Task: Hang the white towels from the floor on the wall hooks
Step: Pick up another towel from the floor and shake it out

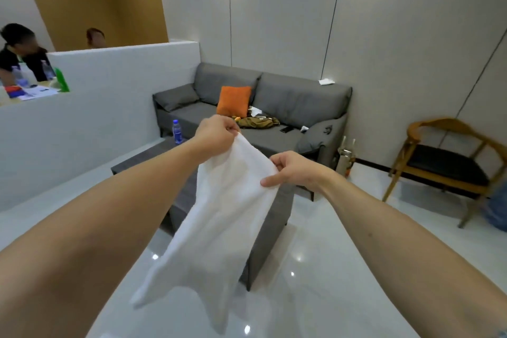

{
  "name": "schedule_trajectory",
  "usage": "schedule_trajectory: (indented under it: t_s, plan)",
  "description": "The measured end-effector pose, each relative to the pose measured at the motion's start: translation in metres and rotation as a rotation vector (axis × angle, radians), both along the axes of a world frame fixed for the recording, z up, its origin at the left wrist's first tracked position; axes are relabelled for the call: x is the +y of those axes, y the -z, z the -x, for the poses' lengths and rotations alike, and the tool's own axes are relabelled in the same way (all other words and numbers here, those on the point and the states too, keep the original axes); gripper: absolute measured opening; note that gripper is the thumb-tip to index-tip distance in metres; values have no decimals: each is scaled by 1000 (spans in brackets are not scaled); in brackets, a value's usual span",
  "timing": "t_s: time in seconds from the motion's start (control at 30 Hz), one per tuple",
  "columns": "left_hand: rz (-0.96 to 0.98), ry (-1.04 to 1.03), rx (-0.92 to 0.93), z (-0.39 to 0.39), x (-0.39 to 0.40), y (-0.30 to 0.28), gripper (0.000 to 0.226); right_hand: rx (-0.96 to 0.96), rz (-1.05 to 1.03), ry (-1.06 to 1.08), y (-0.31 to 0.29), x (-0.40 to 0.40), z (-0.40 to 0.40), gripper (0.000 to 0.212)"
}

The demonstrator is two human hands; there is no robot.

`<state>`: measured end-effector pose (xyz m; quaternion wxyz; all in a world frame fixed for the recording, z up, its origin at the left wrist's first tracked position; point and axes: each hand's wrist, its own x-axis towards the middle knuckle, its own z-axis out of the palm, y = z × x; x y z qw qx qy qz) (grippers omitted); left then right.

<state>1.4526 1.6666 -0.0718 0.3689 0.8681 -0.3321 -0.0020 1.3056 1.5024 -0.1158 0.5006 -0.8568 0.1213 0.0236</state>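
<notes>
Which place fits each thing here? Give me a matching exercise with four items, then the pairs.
Things:
1. white towel
2. orange cushion
3. water bottle
4. wooden chair

Places:
A. on the low dark table
B. by the right wall
C. held up between the left hand and right hand
D. on the grey sofa

Pairs: 1-C, 2-D, 3-A, 4-B

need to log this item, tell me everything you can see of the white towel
The white towel looks like soft terry cloth, plain, with no visible pattern. It is off the floor, held up by its top edge: the left hand pinches one upper corner, the right hand grips the other. The rest hangs loose and rumpled, its lower edge uneven, in front of a grey table.
</notes>
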Motion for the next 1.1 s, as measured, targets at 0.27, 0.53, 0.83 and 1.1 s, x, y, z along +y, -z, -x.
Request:
schedule_trajectory:
  t_s: [0.27, 0.53, 0.83, 1.1]
  plan:
    - [24, -328, 37, -145, -102, -7, 32, 194, 437, 193, -6, -176, -43, 27]
    - [-227, 501, 253, -139, -259, 3, 78, -262, 305, 300, -51, -242, -146, 21]
    - [118, 152, 305, -212, -367, 5, 15, -113, 489, 304, -42, -384, -234, 16]
    - [191, 151, 336, -233, -445, -7, 35, -442, -155, 58, -74, -423, -315, 31]
